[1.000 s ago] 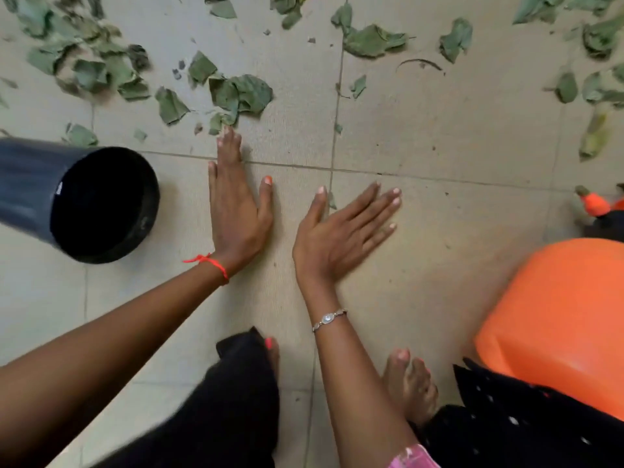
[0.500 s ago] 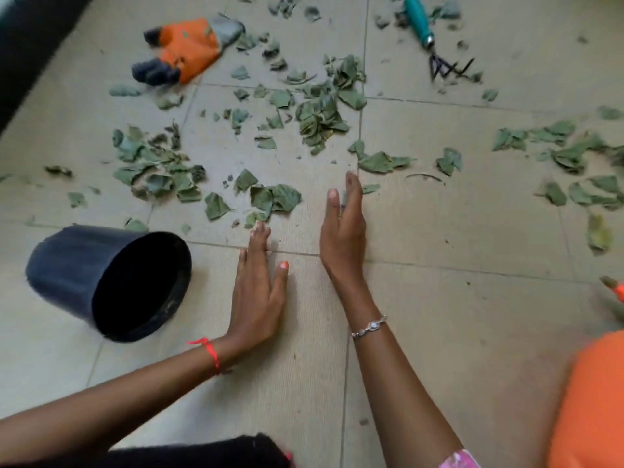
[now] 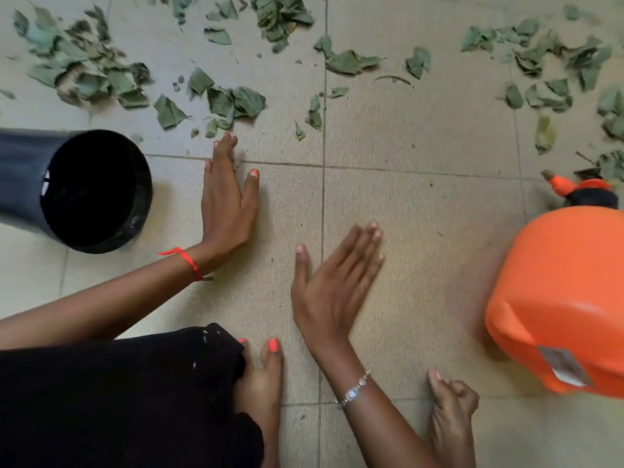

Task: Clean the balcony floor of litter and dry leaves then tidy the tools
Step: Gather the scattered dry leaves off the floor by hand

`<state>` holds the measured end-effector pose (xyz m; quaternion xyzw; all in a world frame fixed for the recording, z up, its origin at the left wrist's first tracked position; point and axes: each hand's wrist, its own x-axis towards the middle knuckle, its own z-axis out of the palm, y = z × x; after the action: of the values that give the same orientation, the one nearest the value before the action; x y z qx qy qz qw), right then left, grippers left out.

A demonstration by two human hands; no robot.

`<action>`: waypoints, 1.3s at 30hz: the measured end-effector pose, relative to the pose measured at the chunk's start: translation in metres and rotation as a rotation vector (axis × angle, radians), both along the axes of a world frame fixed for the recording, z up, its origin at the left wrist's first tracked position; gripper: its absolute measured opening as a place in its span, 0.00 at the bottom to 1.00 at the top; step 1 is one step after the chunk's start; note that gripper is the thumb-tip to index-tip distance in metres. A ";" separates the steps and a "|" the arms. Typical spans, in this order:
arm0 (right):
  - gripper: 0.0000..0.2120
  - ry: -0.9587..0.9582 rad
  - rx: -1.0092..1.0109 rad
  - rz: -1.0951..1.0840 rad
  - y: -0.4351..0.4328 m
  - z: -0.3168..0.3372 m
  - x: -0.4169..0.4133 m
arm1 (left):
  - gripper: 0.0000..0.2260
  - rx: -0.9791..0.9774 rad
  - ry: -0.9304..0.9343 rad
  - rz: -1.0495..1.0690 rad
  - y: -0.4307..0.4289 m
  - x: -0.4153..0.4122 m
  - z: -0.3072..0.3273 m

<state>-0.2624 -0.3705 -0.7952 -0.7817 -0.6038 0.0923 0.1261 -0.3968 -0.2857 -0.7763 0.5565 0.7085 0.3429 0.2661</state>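
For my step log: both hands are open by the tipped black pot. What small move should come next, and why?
Probably slide the left hand forward and rake the nearest leaves back toward the black pot. Its fingertips sit just short of that clump, the pot lies on its side with its mouth open beside the hand, and the right hand is open, holding nothing.

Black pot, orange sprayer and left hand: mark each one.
black pot (image 3: 23, 173), head view, outer side wall.
orange sprayer (image 3: 560, 285), head view, middle of the tank.
left hand (image 3: 226, 204), head view, back of the hand.
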 end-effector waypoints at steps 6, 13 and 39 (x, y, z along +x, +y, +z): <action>0.38 0.044 0.044 0.104 0.104 0.000 -0.027 | 0.28 -0.025 0.061 0.019 0.008 0.007 -0.003; 0.31 0.345 0.268 0.010 0.207 0.020 0.020 | 0.28 0.091 0.140 0.112 0.064 0.013 -0.004; 0.23 0.481 0.004 0.509 0.253 0.021 -0.007 | 0.20 0.279 -0.296 0.235 0.136 0.026 -0.006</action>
<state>-0.2694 -0.1177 -0.7746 -0.5619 -0.7324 0.3011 0.2394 -0.3710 -0.1498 -0.7820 0.4451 0.6674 0.5440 0.2460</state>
